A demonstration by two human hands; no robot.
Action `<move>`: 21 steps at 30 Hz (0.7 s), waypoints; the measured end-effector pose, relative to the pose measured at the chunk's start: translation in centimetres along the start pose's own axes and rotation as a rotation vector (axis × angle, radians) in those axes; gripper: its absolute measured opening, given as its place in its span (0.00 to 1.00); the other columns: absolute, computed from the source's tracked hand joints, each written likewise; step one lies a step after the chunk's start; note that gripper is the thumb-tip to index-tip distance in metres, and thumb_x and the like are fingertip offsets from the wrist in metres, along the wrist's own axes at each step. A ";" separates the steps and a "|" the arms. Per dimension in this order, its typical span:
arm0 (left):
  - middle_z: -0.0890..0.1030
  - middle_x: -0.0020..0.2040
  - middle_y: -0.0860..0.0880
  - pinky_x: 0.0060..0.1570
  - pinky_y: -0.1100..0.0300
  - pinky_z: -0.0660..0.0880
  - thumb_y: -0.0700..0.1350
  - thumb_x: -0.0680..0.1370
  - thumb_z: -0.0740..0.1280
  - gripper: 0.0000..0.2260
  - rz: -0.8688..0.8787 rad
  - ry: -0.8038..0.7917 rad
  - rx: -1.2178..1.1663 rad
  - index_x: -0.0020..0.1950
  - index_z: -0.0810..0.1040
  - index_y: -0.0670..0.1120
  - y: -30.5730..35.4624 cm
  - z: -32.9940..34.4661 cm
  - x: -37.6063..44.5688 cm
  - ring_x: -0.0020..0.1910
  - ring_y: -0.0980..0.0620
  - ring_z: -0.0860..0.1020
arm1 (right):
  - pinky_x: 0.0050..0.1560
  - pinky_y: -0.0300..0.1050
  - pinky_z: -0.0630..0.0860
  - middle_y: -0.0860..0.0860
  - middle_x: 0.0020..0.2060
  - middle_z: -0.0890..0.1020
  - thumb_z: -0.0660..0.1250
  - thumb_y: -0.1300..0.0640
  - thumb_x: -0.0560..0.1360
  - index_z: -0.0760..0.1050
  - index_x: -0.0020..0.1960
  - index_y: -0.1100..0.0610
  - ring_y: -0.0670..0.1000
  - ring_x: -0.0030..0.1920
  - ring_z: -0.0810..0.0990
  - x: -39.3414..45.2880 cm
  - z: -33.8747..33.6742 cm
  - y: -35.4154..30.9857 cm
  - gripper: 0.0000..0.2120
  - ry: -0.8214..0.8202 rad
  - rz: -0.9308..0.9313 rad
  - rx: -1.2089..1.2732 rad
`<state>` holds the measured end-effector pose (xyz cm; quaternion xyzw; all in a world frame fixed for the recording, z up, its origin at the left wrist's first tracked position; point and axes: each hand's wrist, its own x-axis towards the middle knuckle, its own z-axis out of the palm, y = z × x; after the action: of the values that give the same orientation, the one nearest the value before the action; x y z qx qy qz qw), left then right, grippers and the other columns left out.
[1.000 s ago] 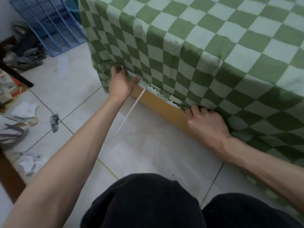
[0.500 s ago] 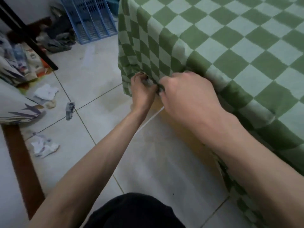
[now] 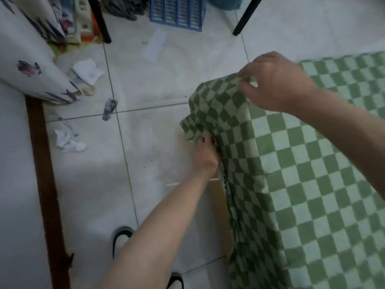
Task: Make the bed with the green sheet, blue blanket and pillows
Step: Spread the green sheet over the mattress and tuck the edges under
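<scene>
The green checked sheet (image 3: 302, 163) covers the bed on the right and hangs over its corner and side. My left hand (image 3: 205, 155) grips the sheet's hanging fold low at the corner, fingertips buried in the cloth. My right hand (image 3: 273, 82) pinches the sheet on top of the corner, thumb and fingers closed on a small ridge of fabric. The wooden bed frame (image 3: 223, 207) shows below the sheet's edge. A white pillow with a purple leaf print (image 3: 27, 65) lies at the upper left. No blue blanket is in view.
Crumpled paper scraps (image 3: 68, 138) and tissue (image 3: 87, 71) litter the tiled floor. A blue plastic crate (image 3: 177, 11) and black furniture legs (image 3: 99, 19) stand at the back. A brown wooden strip (image 3: 45, 184) runs down the left. My slippers (image 3: 121, 236) are below.
The view swung to look down on the bed corner. My right hand rose from the sheet's lower edge to the top of the corner; my left hand stayed gripping the fold low down.
</scene>
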<state>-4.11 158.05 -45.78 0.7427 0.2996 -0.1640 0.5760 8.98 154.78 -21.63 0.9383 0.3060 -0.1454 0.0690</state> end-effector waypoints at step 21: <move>0.85 0.62 0.46 0.68 0.45 0.75 0.73 0.78 0.57 0.33 -0.597 -0.033 -0.887 0.70 0.79 0.52 10.6 -1.5 7.2 0.62 0.45 0.82 | 0.62 0.52 0.75 0.52 0.60 0.80 0.59 0.30 0.75 0.75 0.67 0.49 0.53 0.55 0.82 18.2 7.1 6.8 0.30 -1.272 -0.016 0.209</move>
<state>7.93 159.66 -41.54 0.3077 0.5294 -0.1901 0.7674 25.43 157.85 -33.88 0.6684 0.1965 -0.7027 0.1441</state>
